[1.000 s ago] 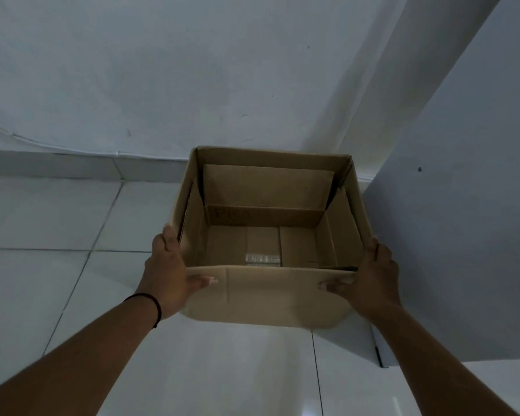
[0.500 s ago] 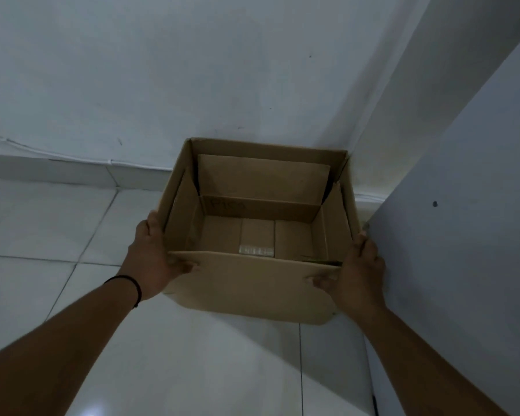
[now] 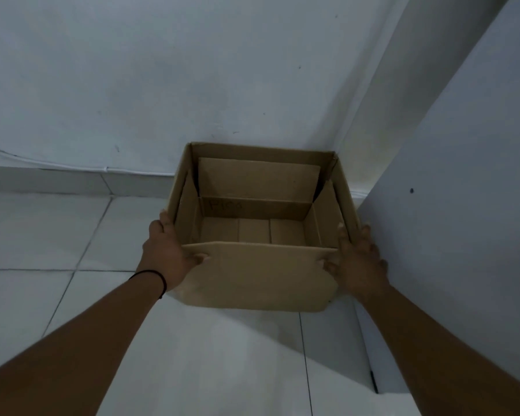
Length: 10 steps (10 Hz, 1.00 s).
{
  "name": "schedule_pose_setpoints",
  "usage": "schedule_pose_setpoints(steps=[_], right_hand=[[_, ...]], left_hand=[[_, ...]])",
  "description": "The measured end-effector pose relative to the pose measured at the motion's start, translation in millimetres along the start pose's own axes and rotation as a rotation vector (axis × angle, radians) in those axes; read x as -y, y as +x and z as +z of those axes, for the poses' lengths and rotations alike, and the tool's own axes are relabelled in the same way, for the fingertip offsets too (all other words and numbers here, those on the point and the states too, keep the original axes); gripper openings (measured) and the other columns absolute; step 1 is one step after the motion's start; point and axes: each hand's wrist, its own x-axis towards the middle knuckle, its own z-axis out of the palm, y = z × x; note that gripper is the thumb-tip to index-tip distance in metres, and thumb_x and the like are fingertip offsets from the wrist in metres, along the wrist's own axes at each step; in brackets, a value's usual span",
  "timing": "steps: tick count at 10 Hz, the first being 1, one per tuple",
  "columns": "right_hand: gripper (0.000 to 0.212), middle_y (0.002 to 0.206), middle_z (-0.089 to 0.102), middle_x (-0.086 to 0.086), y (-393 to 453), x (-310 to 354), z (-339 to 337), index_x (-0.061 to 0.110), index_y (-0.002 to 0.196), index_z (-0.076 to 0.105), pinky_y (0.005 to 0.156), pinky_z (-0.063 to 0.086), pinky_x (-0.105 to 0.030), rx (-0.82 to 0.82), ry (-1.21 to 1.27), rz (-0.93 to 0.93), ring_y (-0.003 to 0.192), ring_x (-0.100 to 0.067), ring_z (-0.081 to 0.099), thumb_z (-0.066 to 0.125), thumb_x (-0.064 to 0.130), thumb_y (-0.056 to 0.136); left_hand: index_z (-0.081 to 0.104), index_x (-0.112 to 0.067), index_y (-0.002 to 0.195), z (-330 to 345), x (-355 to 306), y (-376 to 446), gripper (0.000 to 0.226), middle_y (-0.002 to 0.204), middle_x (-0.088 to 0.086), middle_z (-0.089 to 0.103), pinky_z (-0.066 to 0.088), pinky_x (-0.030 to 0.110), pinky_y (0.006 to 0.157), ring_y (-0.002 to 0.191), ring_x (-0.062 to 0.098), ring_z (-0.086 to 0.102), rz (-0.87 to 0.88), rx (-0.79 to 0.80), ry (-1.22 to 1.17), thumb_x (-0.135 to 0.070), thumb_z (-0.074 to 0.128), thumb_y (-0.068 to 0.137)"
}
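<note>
looks like the set-down step: bringing an open, empty cardboard box [image 3: 261,274] into the corner at 12 o'clock, between the wall [image 3: 162,85] and a white panel [image 3: 463,205] at 3 o'clock. holding it at centre frame, low over the tiled floor [image 3: 42,235]; cannot tell whether resting on the tiles or hanging just above them, given only a soft shadow at 6 o'clock beneath. gripping the near left corner with the left hand [image 3: 165,253], thumb pressed on the front face, fingers laid along the side at the box's 9 o'clock. clasping the near right corner with the right hand [image 3: 359,262], thumb on the front face, fingers spread along the right side, just beside the panel. reaching with both forearms nearly straight, in from 7 and 5 o'clock, converging on the box; wearing a black band [image 3: 159,280] at the left wrist. next, probably: lowering evenly until flat, nudging toward 12 o'clock to seat it in the corner, minding the right knuckles against the panel, then letting go. calls for level wrists and little force, being light cardboard with flaps folded inward, apt to buckle under a hard squeeze.
</note>
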Motion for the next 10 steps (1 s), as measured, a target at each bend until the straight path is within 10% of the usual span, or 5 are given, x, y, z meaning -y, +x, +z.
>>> schedule_pose_setpoints(steps=[4,7,10], right_hand=[[0.073,0.158,0.018,-0.006,-177.4,-25.2,-39.8,0.028,0.149,-0.001,0.115,0.019,-0.052,0.038,0.006,0.139,0.145,-0.026,0.018,0.038,0.05,0.092],[0.061,0.149,0.038,-0.004,-283.0,-22.8,-98.5,0.022,0.147,0.025,0.113,0.026,-0.043,-0.071,0.15,0.072,0.137,-0.023,0.035,0.044,0.044,0.093],[0.043,0.118,0.068,-0.007,-399.2,-24.6,-155.5,0.019,0.131,0.055,0.09,0.045,-0.027,-0.17,0.306,-0.051,0.108,-0.02,0.061,0.051,0.037,0.092]], left_hand=[[-0.007,-0.023,0.149,-52.9,-3.3,-90.1,0.106,0.16,0.01,-0.011,0.022,0.06,0.111,0.145,0.036,0.008,0.045,0.021,0.278,-0.059,0.06,0.075],[0.018,-0.015,0.149,-141.7,-11.8,-204.0,0.076,0.159,0.01,0.011,0.018,0.046,0.117,0.145,0.023,0.019,0.196,0.062,0.265,-0.044,0.051,0.088],[0.063,-0.018,0.109,-216.0,-37.1,-311.7,0.028,0.106,0.003,0.063,0.048,0.039,0.089,0.098,0.022,0.06,0.353,-0.001,0.177,-0.032,0.05,0.088]])
